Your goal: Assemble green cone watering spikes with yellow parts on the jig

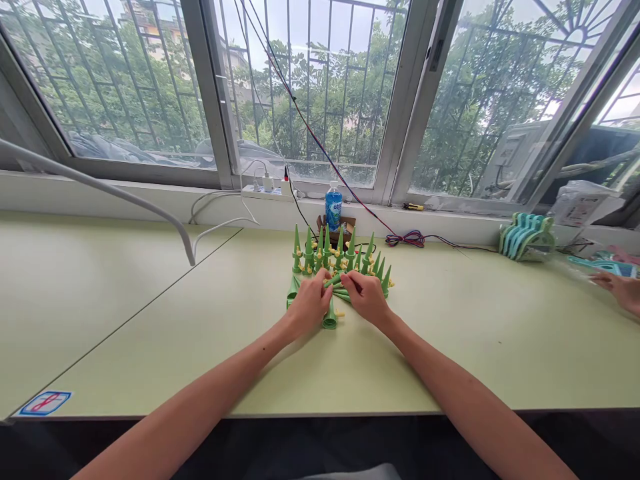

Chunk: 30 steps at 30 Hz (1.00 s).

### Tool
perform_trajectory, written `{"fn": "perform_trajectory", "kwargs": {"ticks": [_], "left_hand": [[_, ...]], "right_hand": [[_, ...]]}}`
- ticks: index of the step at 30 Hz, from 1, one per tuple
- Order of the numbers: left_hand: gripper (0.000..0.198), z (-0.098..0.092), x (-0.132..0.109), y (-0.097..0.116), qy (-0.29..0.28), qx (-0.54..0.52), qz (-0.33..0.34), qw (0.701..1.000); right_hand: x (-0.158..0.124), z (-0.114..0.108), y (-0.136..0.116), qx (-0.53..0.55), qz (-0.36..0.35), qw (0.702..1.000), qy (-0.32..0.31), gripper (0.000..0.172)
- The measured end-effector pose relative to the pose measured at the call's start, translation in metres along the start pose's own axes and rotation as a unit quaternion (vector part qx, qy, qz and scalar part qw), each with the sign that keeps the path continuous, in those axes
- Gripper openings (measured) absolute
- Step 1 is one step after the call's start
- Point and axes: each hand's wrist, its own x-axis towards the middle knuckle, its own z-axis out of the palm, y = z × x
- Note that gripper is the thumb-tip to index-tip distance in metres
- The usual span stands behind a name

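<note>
Several green plastic cone-shaped spikes [340,257] with small yellow fittings stand upright in a cluster on the pale green table [450,340]. A few more green spikes [331,319] lie flat just in front of them. My left hand [310,303] and my right hand [367,297] meet over the lying spikes, fingers curled and pinched on one green spike [336,281] held between them.
A blue-labelled bottle [333,208] stands behind the cluster by the window sill. Red and black wires [407,238] and a white power strip [267,192] lie along the sill. A teal stack of parts [525,235] sits at right, near another person's hand [620,290].
</note>
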Motion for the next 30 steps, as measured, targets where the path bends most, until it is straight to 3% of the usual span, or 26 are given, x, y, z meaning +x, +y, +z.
{"fn": "perform_trajectory", "kwargs": {"ticks": [6, 14, 21, 30], "left_hand": [[0.010, -0.017, 0.009, -0.005, 0.090, 0.037, 0.003, 0.995], [0.016, -0.011, 0.006, -0.007, 0.023, 0.163, 0.046, 0.985], [0.020, -0.011, 0.006, -0.012, -0.022, 0.180, 0.079, 0.980], [0.021, -0.007, 0.006, -0.015, -0.020, 0.156, 0.067, 0.985]], "right_hand": [[0.000, 0.001, 0.002, 0.000, 0.007, 1.000, -0.010, 0.038], [-0.001, 0.002, 0.003, -0.007, 0.007, 1.000, -0.023, 0.039], [0.000, 0.004, 0.002, -0.006, -0.002, 1.000, -0.023, 0.040], [0.000, 0.003, 0.000, -0.001, 0.004, 0.999, -0.032, 0.042]]}}
